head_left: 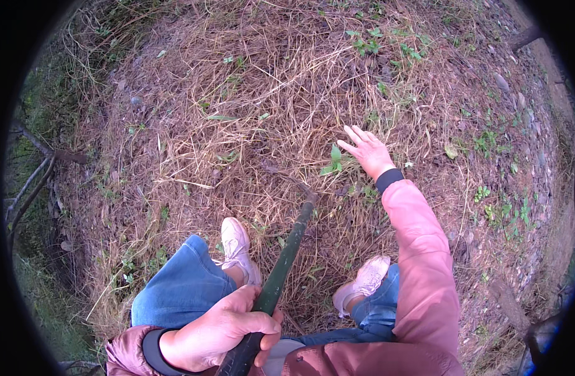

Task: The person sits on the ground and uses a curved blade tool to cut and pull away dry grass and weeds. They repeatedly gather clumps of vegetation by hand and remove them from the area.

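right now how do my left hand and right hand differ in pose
The left hand is closed around the green-handled tool; the right hand is open, fingers extended. The left hand is near the body; the right hand reaches over dry grass. Both are bare, with dark cuffs at the wrists.

Tool handle (281, 267): dark green, blackish at the lower end. Jacket (420, 250) pink, maroon across the front; cuffs (390, 180) dark navy. Jeans (181, 285) blue. Shoes (237, 244) pale pinkish white. Dry grass (269, 88) straw-tan, ground (115, 147) brown, leaves (336, 154) bright green.
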